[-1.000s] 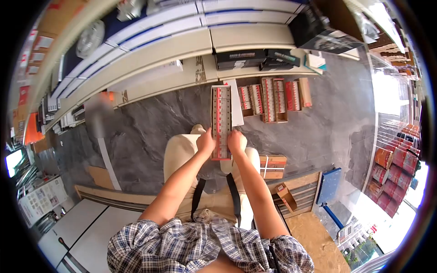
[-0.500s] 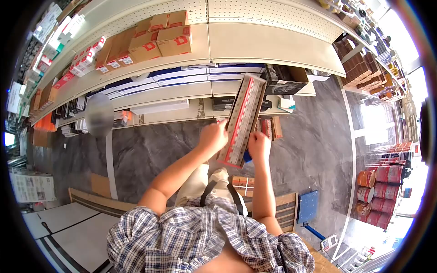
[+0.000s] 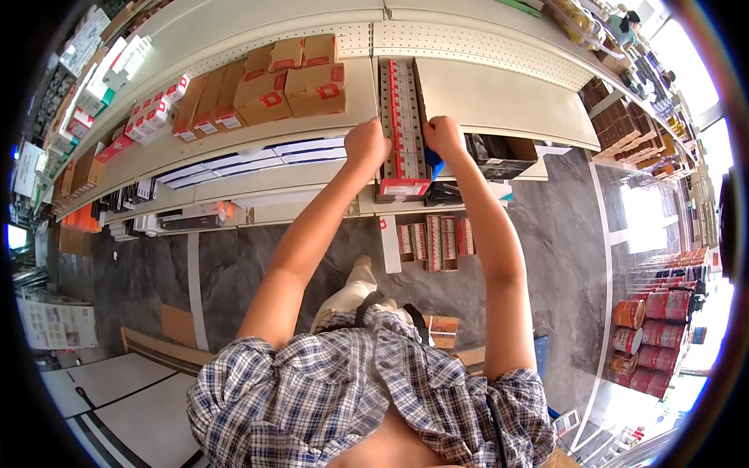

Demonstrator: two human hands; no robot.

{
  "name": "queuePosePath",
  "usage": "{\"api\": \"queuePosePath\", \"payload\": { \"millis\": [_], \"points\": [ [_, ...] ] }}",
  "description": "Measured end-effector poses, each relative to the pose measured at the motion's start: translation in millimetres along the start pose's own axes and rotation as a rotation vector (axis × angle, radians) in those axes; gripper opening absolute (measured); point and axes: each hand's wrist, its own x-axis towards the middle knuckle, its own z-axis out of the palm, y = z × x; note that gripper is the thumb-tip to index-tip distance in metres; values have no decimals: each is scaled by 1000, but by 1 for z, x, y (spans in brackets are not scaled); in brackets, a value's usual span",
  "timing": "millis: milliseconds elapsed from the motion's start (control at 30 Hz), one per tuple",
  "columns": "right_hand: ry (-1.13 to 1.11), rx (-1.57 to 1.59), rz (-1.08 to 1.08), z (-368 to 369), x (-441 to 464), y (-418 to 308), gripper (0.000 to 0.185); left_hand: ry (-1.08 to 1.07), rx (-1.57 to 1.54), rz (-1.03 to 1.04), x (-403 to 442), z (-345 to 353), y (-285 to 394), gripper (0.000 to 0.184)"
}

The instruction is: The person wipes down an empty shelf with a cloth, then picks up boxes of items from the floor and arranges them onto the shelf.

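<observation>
A long, narrow open box [image 3: 405,168] packed with a row of grey, white and red parts, possibly circuit breakers, lies between my hands. Its far end is over the upper shelf [image 3: 499,97], while the near red-and-white end sticks out past the shelf's front edge. My left hand [image 3: 367,143] is closed on the box's left side. Gripping the right side is my right hand [image 3: 446,137], fingers curled. A small blue thing [image 3: 435,165] shows just below that hand; I cannot make out what it is.
Brown cardboard boxes [image 3: 265,93] stand on the shelf to the left. A black open carton [image 3: 503,156] sits on the lower shelf at right. On the floor below are several boxes with similar parts [image 3: 441,242]. Red cable spools [image 3: 663,308] are stacked at far right.
Both hands have carried the box forward and up, from in front of my body to the upper shelf. My arms are stretched out further, and the floor boxes below are now more visible.
</observation>
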Motion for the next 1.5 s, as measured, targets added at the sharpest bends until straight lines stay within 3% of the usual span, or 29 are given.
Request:
{"api": "queuePosePath", "payload": {
  "millis": [100, 367, 467, 533, 567, 600, 667, 700, 733, 767, 800, 867, 900, 967, 1000, 1033, 1067, 1267, 1400, 1467, 1500],
  "points": [
    [-24, -75, 10, 11, 48, -1, 25, 93, -11, 42, 42, 21, -18, 13],
    [-19, -57, 131, 32, 109, 14, 26, 2, 7, -14, 112, 45, -32, 17],
    [20, 119, 175, 22, 102, 13, 29, 124, -65, 55, 113, 56, -41, 29],
    [31, 347, 197, 11, 95, 21, 35, -1, -236, -27, 102, 46, -34, 44],
    [11, 384, 126, 10, 85, 30, 39, -158, -316, -108, 95, 42, -33, 62],
    [-63, 363, 158, -2, 66, 26, 35, -156, -320, -111, 81, 41, -32, 62],
    [-167, 538, 101, 7, 40, 44, 40, -47, -337, 153, 49, 42, -30, 76],
    [-235, 530, 89, 7, 23, 45, 45, -170, -391, 138, 39, 41, -30, 88],
    [-306, 522, 78, 8, 9, 46, 52, -168, -395, 132, 28, 45, -29, 88],
    [-436, 817, 106, 24, 1, 54, 66, -132, -310, 175, 18, 49, -29, 86],
    [-356, 585, -3, 31, -11, 50, 71, -100, -222, 216, 10, 56, -33, 85],
    [-186, 448, -69, 40, -22, 40, 71, -2, -230, 285, 5, 69, -40, 79],
    [-115, 357, 5, 42, -24, 34, 66, 7, -219, 256, 4, 70, -41, 73],
    [-117, 296, 69, 37, -20, 25, 63, 125, -207, 246, 7, 73, -40, 55],
    [-116, 234, 137, 38, -17, 23, 60, 129, -204, 245, 9, 70, -40, 55],
    [28, 177, 24, 46, -17, 27, 52, 132, -207, 245, 10, 68, -41, 51],
    [27, 177, 22, 46, -15, 30, 52, 133, -213, 244, 11, 66, -41, 48],
    [95, 122, -34, 44, -14, 32, 48, 99, -116, 188, 13, 63, -38, 47],
    [17, 91, 41, 41, -25, 26, 49, 93, -172, 219, 8, 65, -36, 51],
    [46, 196, 118, 37, -34, 23, 48, 228, -55, 272, 2, 62, -31, 56],
    [47, 238, 153, 39, -41, 29, 48, 395, -5, 287, -7, 62, -25, 58]
  ]
}}
